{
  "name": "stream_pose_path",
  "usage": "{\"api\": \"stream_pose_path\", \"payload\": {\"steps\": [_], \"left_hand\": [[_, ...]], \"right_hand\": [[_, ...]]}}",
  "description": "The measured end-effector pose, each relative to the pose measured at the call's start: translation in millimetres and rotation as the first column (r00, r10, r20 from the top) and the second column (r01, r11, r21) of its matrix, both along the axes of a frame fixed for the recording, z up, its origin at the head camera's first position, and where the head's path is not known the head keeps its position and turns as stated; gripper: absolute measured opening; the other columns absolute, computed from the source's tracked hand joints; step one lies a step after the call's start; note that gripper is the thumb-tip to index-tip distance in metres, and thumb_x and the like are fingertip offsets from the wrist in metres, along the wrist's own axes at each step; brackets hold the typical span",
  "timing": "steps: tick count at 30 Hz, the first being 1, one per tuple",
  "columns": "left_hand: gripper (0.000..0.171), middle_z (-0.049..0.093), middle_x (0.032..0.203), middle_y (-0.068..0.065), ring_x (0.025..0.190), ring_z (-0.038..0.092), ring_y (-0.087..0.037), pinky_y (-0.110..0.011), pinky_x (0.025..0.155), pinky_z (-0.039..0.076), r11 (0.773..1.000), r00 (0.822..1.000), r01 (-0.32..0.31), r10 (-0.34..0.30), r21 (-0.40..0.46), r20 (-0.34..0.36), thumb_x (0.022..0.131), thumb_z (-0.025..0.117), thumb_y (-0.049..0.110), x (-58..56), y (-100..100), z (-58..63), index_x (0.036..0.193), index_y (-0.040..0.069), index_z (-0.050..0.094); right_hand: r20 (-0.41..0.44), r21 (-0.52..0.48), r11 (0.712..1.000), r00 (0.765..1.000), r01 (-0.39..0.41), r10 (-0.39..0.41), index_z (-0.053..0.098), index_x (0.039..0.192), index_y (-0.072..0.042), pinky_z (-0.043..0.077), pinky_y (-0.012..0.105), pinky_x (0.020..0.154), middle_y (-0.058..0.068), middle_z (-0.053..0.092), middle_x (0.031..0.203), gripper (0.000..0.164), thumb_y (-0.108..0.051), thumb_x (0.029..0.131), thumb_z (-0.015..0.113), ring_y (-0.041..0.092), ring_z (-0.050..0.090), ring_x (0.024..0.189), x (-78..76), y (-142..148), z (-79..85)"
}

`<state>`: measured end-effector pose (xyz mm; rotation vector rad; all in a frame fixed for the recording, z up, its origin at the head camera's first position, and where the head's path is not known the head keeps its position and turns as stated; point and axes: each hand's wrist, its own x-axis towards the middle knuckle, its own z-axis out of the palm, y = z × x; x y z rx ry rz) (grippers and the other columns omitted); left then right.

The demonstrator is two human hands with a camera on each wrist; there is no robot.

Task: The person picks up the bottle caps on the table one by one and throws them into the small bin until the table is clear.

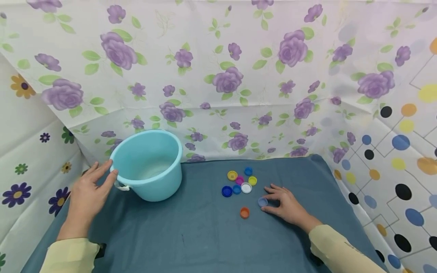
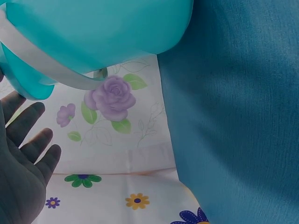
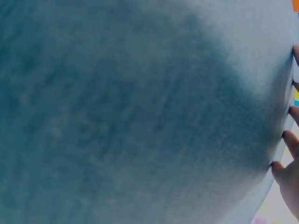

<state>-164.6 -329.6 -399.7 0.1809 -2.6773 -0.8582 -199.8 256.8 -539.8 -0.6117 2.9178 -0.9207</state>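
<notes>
At the left stands a light blue bucket [image 1: 160, 185] with a white handle [image 2: 51, 65]. My left hand [image 1: 90, 191] touches its rim at the near left, fingers fairly straight; the left wrist view shows the same hand [image 2: 23, 163] beside the rim. On the right, my right hand [image 1: 288, 204] pinches a pale blue bottle cap [image 1: 262, 202] at the cloth between thumb and finger. An orange cap [image 1: 244, 212] lies to its left. Only fingertips and part of the right hand [image 3: 289, 172] show at the right wrist view's edge.
Several more caps lie in a loose group behind, among them a yellow cap [image 1: 252, 181], a white cap [image 1: 246, 187] and a dark blue cap [image 1: 227, 191]. A blue-grey cloth [image 1: 191, 239] covers the table. Flowered sheeting [image 1: 205, 76] rises behind, with dotted sheeting [image 1: 403, 151] at right.
</notes>
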Motion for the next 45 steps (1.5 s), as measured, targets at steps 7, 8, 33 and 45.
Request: {"api": "stream_pose_path", "payload": {"steps": [7,8,33,45], "left_hand": [[0.053,0.033,0.151,-0.009,0.142,0.024,-0.035,-0.075,0.096,0.022,1.000,1.000,-0.001,0.001,-0.018,-0.004,0.092,0.047,0.054,-0.9,0,0.8,0.141,0.039,0.037],[0.053,0.032,0.151,-0.009,0.142,0.024,-0.035,-0.075,0.096,0.022,1.000,1.000,-0.001,0.001,-0.018,-0.004,0.092,0.047,0.054,-0.8,0,0.9,0.141,0.038,0.037],[0.054,0.030,0.151,-0.014,0.142,0.023,-0.038,-0.076,0.098,0.017,1.000,1.000,-0.014,0.014,-0.026,-0.001,0.092,0.046,0.055,0.0,0,0.3,0.142,0.036,0.037],[0.054,0.034,0.150,-0.012,0.142,0.024,-0.035,-0.075,0.098,0.019,1.000,1.000,-0.009,0.008,-0.029,-0.016,0.092,0.047,0.054,-1.1,0,-0.6,0.142,0.035,0.038]], "right_hand": [[0.036,-0.016,1.000,0.999,0.023,-0.022,0.065,0.111,-0.039,0.035,0.055,0.106,-0.004,0.055,0.135,0.036,-0.050,0.077,0.070,0.025,0.035,0.139,-6.6,-1,5.1],[0.045,-0.017,0.999,0.999,0.029,-0.028,0.065,0.112,-0.038,0.037,0.054,0.105,-0.003,0.056,0.134,0.037,-0.050,0.078,0.070,0.024,0.037,0.138,-7.7,-1,6.2],[0.056,-0.105,0.992,0.997,0.064,-0.058,0.062,0.118,-0.032,0.054,0.040,0.086,-0.007,0.062,0.122,0.038,-0.045,0.083,0.067,0.015,0.058,0.116,-43.6,-33,79.8],[0.015,-0.141,0.990,1.000,-0.023,0.026,0.059,0.121,-0.035,0.053,0.041,0.089,-0.010,0.060,0.124,0.043,-0.052,0.082,0.064,0.011,0.057,0.116,-62.4,-77,112.3]]}}
